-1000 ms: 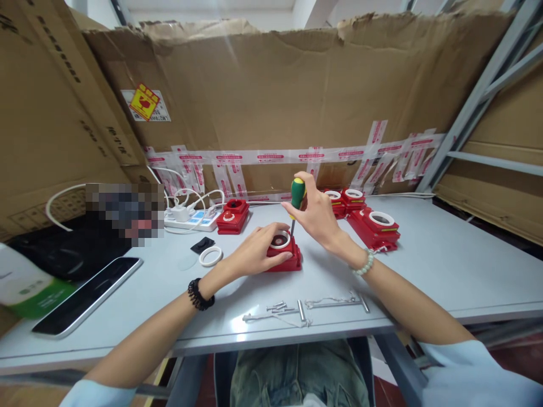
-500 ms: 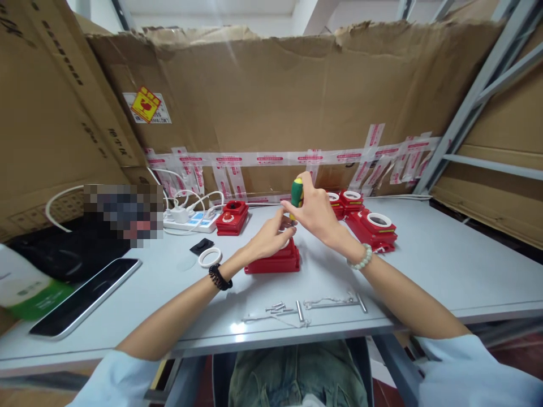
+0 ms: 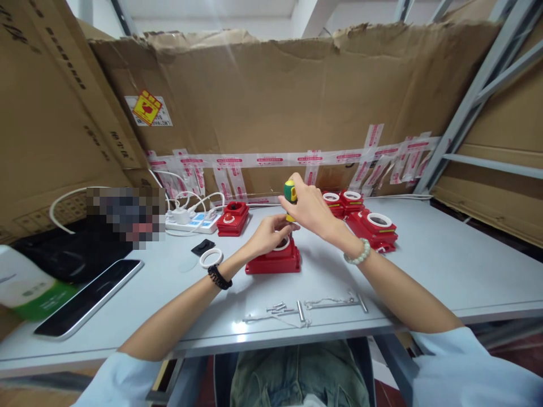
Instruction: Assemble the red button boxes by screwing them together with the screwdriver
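Observation:
My right hand (image 3: 313, 206) is wrapped round the green and yellow handle of a screwdriver (image 3: 290, 193), which stands upright with its shaft pointing down. Below it is a red box-shaped housing (image 3: 274, 264) with a white ring (image 3: 281, 245) on top. My left hand (image 3: 269, 234) reaches over this housing, thumb and fingers closed together beside the screwdriver's shaft. What the left fingertips pinch is too small to make out. The shaft's tip is near the right rear part of the housing, partly hidden by the fingers.
Several screws (image 3: 278, 307) and metal T-shaped rods (image 3: 301, 311) lie near the front edge. Red housings stand at right (image 3: 373, 229) and left (image 3: 233, 219). A loose white ring (image 3: 211, 258), black part (image 3: 202, 247), power strip (image 3: 203, 221) and tablet (image 3: 89, 298) lie left. Cardboard (image 3: 254, 102) walls the back.
The screwdriver and my right hand have moved slightly left and the handle has tilted. My left hand has shifted a little, uncovering the housing's white ring.

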A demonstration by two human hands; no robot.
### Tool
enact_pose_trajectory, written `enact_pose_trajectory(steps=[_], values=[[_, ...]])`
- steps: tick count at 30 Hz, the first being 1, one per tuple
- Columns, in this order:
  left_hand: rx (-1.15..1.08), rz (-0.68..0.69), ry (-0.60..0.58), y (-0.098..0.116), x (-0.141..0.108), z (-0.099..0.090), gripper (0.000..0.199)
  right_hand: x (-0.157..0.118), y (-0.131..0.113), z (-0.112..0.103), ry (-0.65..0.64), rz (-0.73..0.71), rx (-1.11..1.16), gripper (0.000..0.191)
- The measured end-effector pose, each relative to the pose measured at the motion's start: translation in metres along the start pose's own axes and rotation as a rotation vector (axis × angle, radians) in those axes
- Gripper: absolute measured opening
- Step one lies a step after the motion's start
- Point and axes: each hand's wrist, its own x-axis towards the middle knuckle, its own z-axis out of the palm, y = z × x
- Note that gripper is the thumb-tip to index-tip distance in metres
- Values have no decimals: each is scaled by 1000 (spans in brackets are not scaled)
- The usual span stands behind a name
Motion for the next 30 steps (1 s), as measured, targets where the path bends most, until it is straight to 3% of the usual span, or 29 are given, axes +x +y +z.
enact_pose_trajectory(steps=[5, 11, 16, 21, 23, 27, 30], values=[[74, -51, 105, 2, 1, 1, 17, 3, 6, -7, -94, -86, 107, 23], [181, -28, 217, 3, 1, 5, 12, -4, -6, -9, 32, 5, -96, 27], [230, -17, 237, 4, -1, 5, 15, 3, 6, -16, -76, -115, 279, 30], [246, -9, 106, 8, -2, 5, 24, 6, 23, -20, -282, -82, 606, 47], [221, -19, 108, 7, -1, 6, 22, 3, 19, -18, -250, -70, 536, 40], [198, -35, 190, 2, 1, 9, 16, -3, 3, -13, -24, -62, 208, 26], [209, -63, 228, 3, 0, 9, 16, -2, -1, -13, 10, -47, 198, 23]])
